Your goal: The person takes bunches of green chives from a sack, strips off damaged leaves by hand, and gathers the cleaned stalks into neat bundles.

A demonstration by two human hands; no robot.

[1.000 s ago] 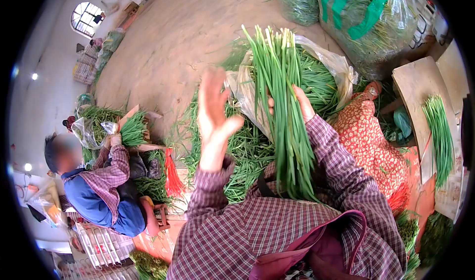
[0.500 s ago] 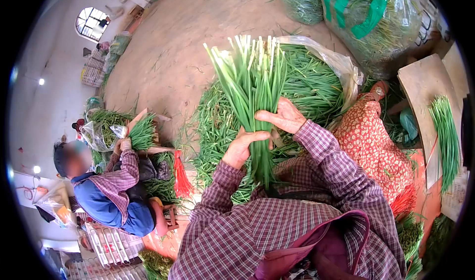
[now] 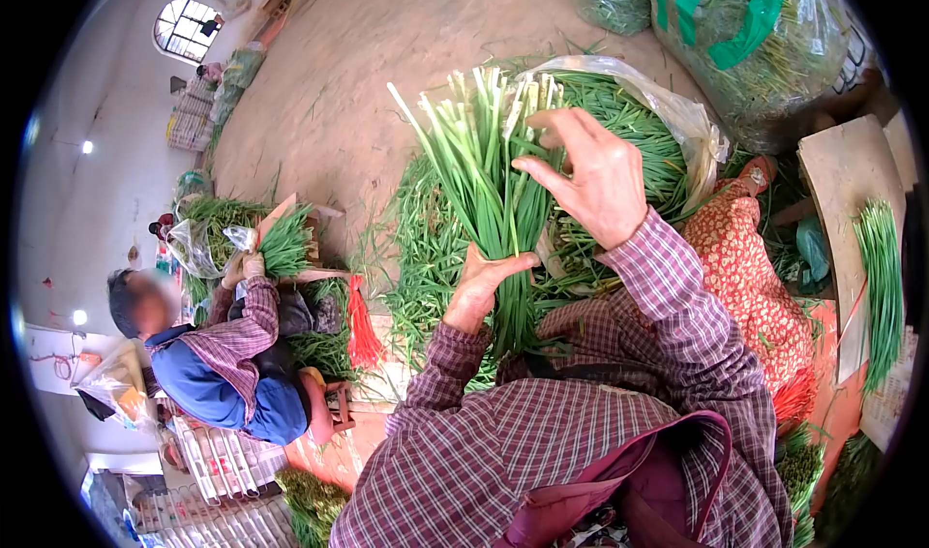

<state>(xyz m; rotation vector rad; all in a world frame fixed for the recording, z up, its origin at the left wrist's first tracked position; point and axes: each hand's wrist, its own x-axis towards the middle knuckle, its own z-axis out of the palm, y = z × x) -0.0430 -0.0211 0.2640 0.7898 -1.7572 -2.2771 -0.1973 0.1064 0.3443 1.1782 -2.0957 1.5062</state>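
A bunch of chives (image 3: 474, 170) stands upright with its pale cut ends at the top. My left hand (image 3: 476, 285) is wrapped around its lower part, thumb across the front, and leaves hang below the fist. At the upper right of the bunch is my right hand (image 3: 602, 175), thumb and fingers apart and fingertips by the stalks; whether they touch one I cannot tell. Behind the bunch, a large heap of chives (image 3: 629, 127) lies on a clear plastic sheet (image 3: 677, 112).
To the left a seated person (image 3: 227, 354) holds a smaller bunch (image 3: 287, 243). Red ties (image 3: 363, 325) hang beside that place. At right, tied-looking chives (image 3: 878, 287) lie on a board (image 3: 842, 170). A stuffed clear bag (image 3: 740, 74) stands at the back right.
My right hand has left the middle of the bunch and moved up and right toward the cut ends, its fingers spreading. My left hand keeps its hold. The view has shifted slightly.
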